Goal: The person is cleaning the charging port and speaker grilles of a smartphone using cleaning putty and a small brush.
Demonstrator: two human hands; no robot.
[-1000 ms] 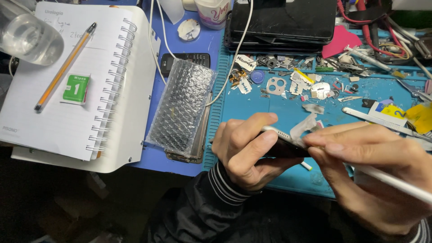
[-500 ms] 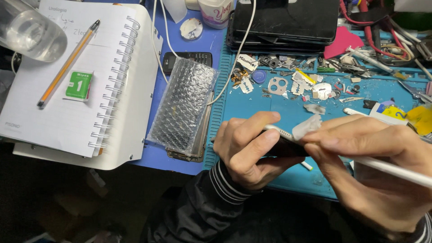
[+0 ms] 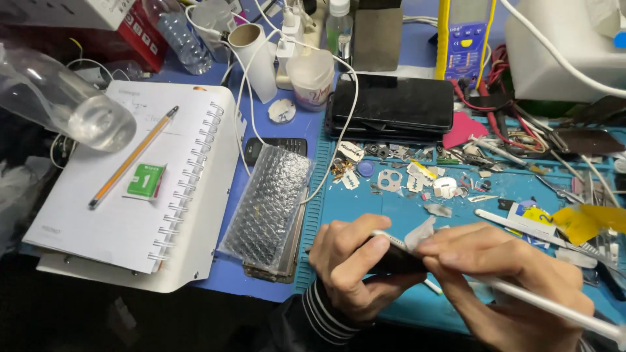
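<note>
Both hands work near the desk's front edge: the left hand [image 3: 352, 261] grips a dark phone [image 3: 394, 257], the right hand [image 3: 515, 274] pinches a white wipe [image 3: 420, 233] against it. Rubbing harder could plausibly slip the phone onto the loose small parts [image 3: 417, 177].

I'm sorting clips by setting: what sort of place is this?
Most likely a phone repair bench: a blue work mat strewn with small loose parts, a dark phone lying flat, and a yellow multimeter behind it.
</note>
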